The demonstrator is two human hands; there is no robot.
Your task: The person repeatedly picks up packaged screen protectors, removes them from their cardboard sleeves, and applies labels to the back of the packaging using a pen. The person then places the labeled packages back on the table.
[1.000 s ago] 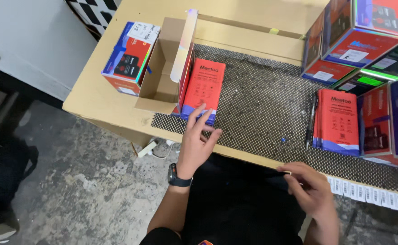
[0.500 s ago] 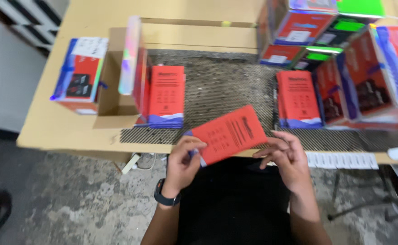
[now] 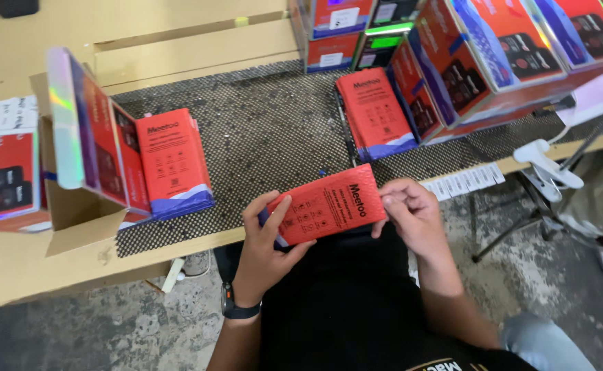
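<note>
Since 0.5 s ago the red flat box has dropped lower and closer to your body, now past the table edge over your lap, long axis tilted. Your left hand clasps its lower-left end, fingers spread over the face; your right hand pinches the upper-right end. It looks light, stiff thin card with a slick print, so grip the short ends and don't squeeze the face. Count: 1 box in hand, 1 flat stack leaning by the open carton on the left, 1 stack on the mat to the right; the count per stack is unreadable
</note>
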